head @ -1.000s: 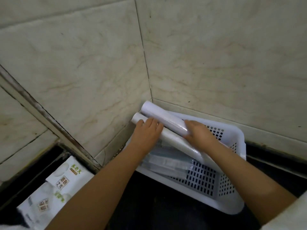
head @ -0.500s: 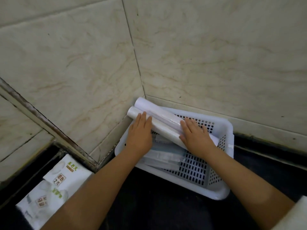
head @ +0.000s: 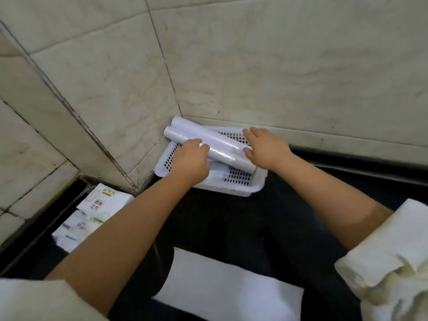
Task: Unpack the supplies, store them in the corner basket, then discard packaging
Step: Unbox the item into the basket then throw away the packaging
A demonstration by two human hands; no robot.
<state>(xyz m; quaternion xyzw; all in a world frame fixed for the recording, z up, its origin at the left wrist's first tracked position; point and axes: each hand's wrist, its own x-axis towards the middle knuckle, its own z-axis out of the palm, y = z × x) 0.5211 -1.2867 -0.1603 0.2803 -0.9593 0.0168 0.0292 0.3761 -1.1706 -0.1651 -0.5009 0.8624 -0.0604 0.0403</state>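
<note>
The left hand (head: 190,162) lies flat, fingers loosely curled over the near roll (head: 208,150), pressing it down rather than gripping. The right hand (head: 266,149) is spread wide, palm down, fingers resting on the far end of both rolls, thumb against the near one. Two rolls, then, side by side and touching: the near roll and the far roll (head: 201,130), both lying slantwise in the white corner basket (head: 231,188), their left ends poking over the basket's rim into the wall corner. Under the rolls in the basket sit pale wrapped packs (head: 216,173); the number cannot be told.

The step looks like settling the rolls. Done well, it means pushing evenly with both palms so the rolls sink level and do not tip over the rim, perhaps angling them along the basket's long diagonal.

Left of the basket, lower down, lie two printed tissue packs (head: 102,200). In front of the basket, nearer the person, rests one white flat sheet (head: 227,290), possibly packaging awaiting disposal.
</note>
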